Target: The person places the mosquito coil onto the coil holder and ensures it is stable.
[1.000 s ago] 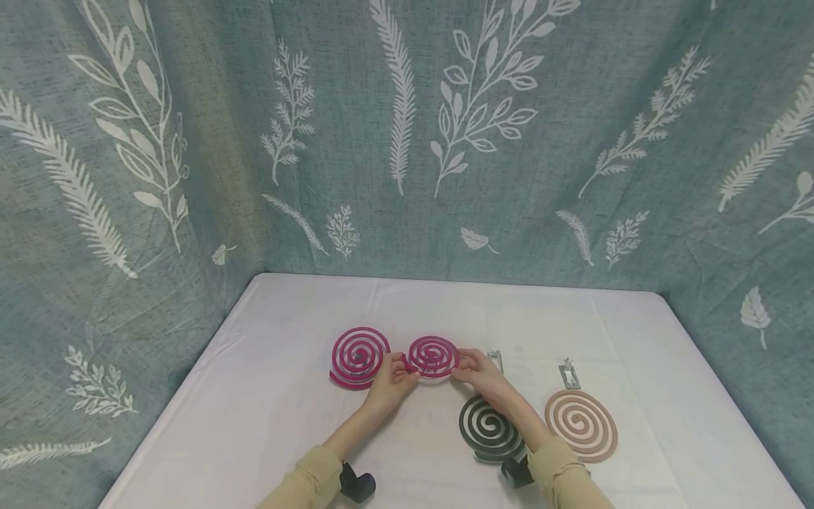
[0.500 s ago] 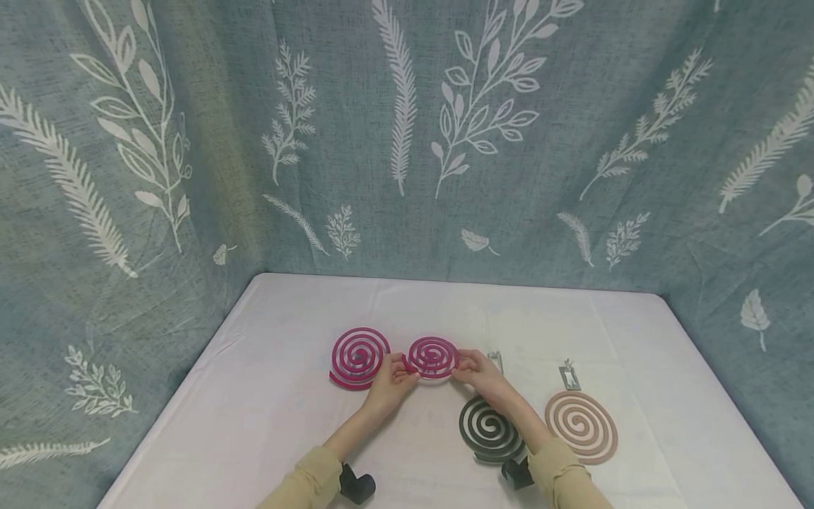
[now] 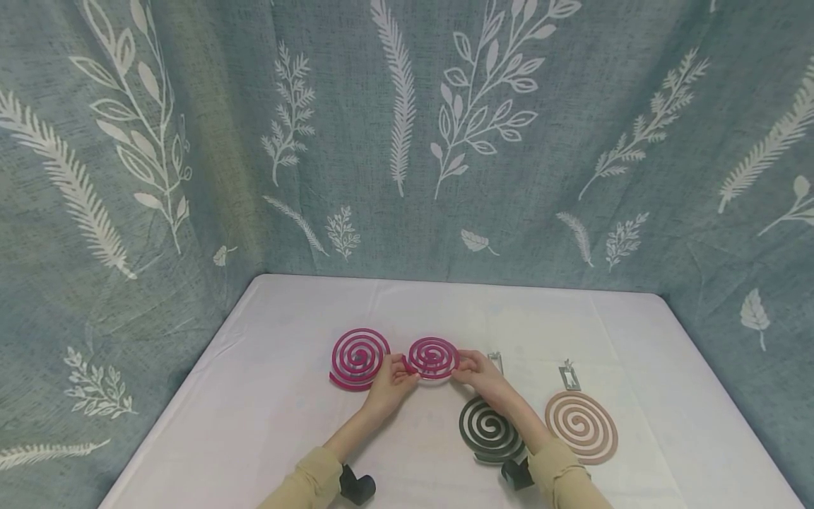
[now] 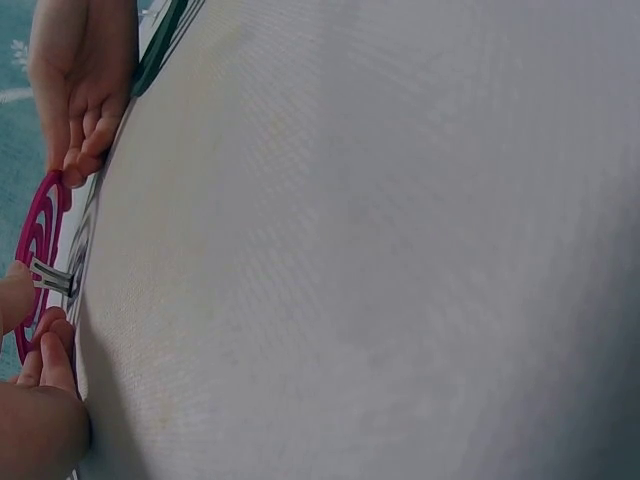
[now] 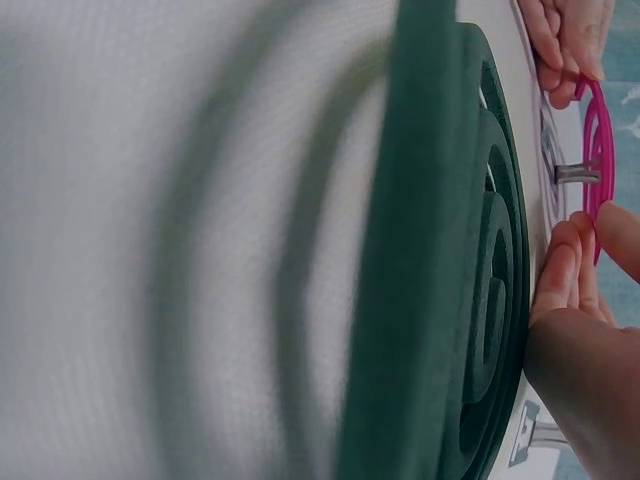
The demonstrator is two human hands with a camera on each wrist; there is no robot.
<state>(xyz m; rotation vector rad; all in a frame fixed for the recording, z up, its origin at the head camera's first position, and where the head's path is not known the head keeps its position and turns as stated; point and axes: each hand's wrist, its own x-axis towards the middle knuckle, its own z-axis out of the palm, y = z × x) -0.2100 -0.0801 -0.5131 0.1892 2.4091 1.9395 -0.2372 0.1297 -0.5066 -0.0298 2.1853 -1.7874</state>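
Observation:
Both hands hold a magenta mosquito coil (image 3: 431,355) by opposite edges, roughly level near the middle of the table. My left hand (image 3: 385,389) pinches its left rim, thumb on the near side. On the opposite rim, the fingers and thumb of my right hand (image 3: 487,379) grip it. Under the coil, a small metal coil stand (image 4: 52,278) with an upright prong reaches its middle in the left wrist view. The same prong shows at the coil in the right wrist view. A second magenta coil (image 3: 360,357) lies just left of my left hand.
A dark green coil (image 3: 490,425) lies below my right forearm, partly covered by it. Farther right lies a tan coil (image 3: 579,423), with a metal stand (image 3: 564,375) behind it. Another stand (image 3: 499,362) is partly hidden behind my right hand. A patterned curtain (image 3: 356,212) borders the white table (image 3: 286,304).

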